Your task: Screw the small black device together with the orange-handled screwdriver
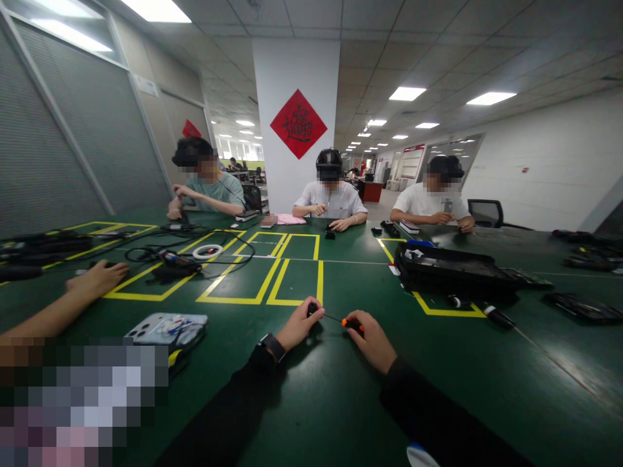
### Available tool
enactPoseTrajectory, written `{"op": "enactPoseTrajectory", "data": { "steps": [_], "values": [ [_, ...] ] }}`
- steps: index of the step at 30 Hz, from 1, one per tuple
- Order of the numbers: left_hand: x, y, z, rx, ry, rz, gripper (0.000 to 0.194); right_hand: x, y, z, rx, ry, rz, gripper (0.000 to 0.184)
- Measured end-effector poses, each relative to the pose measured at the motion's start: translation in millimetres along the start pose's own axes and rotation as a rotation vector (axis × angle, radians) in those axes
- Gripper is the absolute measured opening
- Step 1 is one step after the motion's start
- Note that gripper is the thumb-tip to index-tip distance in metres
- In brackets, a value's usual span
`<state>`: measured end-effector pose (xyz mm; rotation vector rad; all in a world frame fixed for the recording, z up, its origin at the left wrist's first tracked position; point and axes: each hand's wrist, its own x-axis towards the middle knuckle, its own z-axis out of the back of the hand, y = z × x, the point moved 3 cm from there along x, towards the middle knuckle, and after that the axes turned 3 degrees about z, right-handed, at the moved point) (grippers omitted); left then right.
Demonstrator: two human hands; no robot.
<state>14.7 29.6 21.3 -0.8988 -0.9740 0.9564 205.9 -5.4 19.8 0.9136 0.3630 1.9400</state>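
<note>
My left hand (300, 324), with a dark watch on its wrist, pinches a small black part (312, 309) above the green table. In my right hand (372, 340) is a screwdriver (346, 322) with an orange and black handle. Its thin shaft points left, and the tip reaches the black part or lies just beside it; the exact contact is too small to tell. My right fingers wrap round the handle and hide much of it.
A phone in a pale case (168, 329) lies left, near a co-worker's arm (53, 305). Cables and a white ring (207, 251) lie beyond. To the right stands a black tray-like housing (452, 266). Yellow tape (296, 302) marks the green table (331, 402). Several people sit around it.
</note>
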Motion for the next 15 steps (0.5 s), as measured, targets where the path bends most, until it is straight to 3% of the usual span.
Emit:
{"op": "enactPoseTrajectory", "data": {
  "steps": [5, 10, 15],
  "values": [
    [0.3, 1.2, -1.3, -0.034, 0.022, 0.038, 0.027, -0.3, 1.2, 0.5, -0.035, 0.008, -0.004, 0.013],
    [1.4, 1.2, 0.4, 0.007, 0.035, -0.017, 0.024, 0.1, -0.2, 0.2, -0.099, 0.005, 0.032, 0.02],
    [0.4, 2.6, 0.5, -0.013, 0.044, -0.018, 0.023, -0.6, -2.8, -0.8, -0.085, 0.01, 0.023, 0.013]
  ]
}}
